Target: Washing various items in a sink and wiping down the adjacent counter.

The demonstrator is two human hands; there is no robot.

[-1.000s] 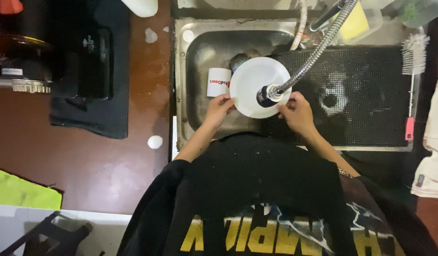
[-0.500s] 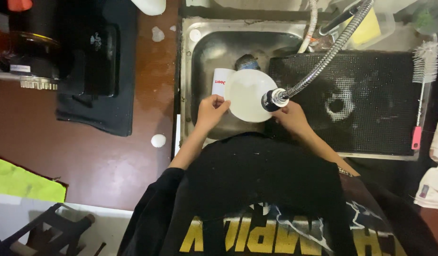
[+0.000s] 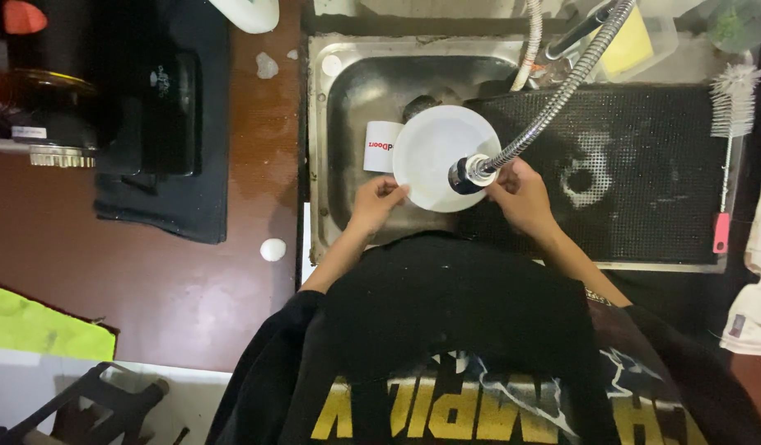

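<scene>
A round white plate [image 3: 434,152] is held over the steel sink [image 3: 339,91], under the nozzle [image 3: 467,173] of a flexible metal faucet hose [image 3: 562,91]. My left hand [image 3: 379,200] grips the plate's lower left rim. My right hand [image 3: 520,196] is at the plate's right edge, just below the nozzle, and appears to touch both. A white cup [image 3: 380,146] lies in the sink behind the plate's left side.
A black perforated mat [image 3: 644,165] covers the right of the sink. A bottle brush [image 3: 726,156] with a pink handle lies at its right edge. A dark appliance on a black cloth [image 3: 166,132] sits on the brown counter to the left, with soap foam blobs [image 3: 273,249] nearby.
The plate has stayed under the nozzle while both hands shifted slightly along its rim; the view has drifted a little.
</scene>
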